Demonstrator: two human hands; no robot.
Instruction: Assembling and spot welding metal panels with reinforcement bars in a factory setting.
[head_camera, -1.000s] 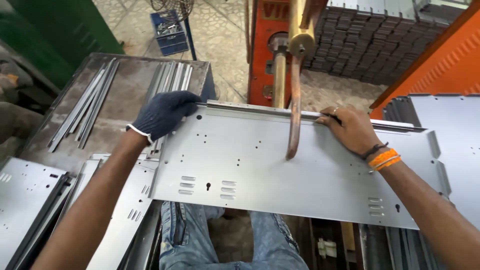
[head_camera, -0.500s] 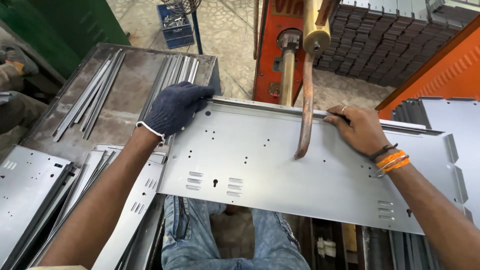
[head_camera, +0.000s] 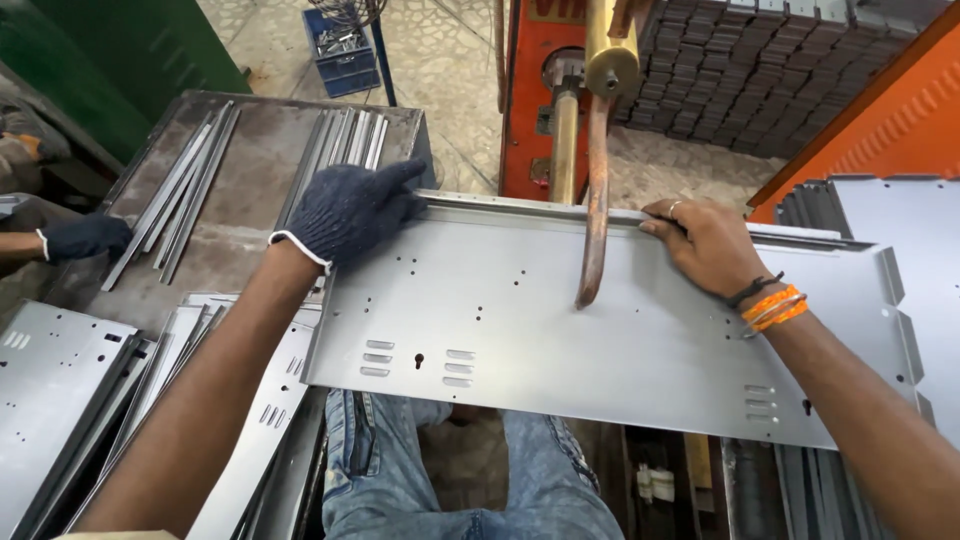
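The left hand (head_camera: 350, 210), in a dark knit glove, lies flat with fingers loosely spread on the far left corner of the perforated sheet-metal panel (head_camera: 560, 320). The bare right hand (head_camera: 705, 245) presses curled fingers over the panel's far edge, just right of the copper electrode arm (head_camera: 595, 200) whose tip touches the panel. The panel lies across the person's lap.

A worn steel bench (head_camera: 250, 190) stood at ten o'clock. Long thin metal strips (head_camera: 180, 190) lay directly on it, and more strips (head_camera: 345, 140) rested near its twelve o'clock edge.
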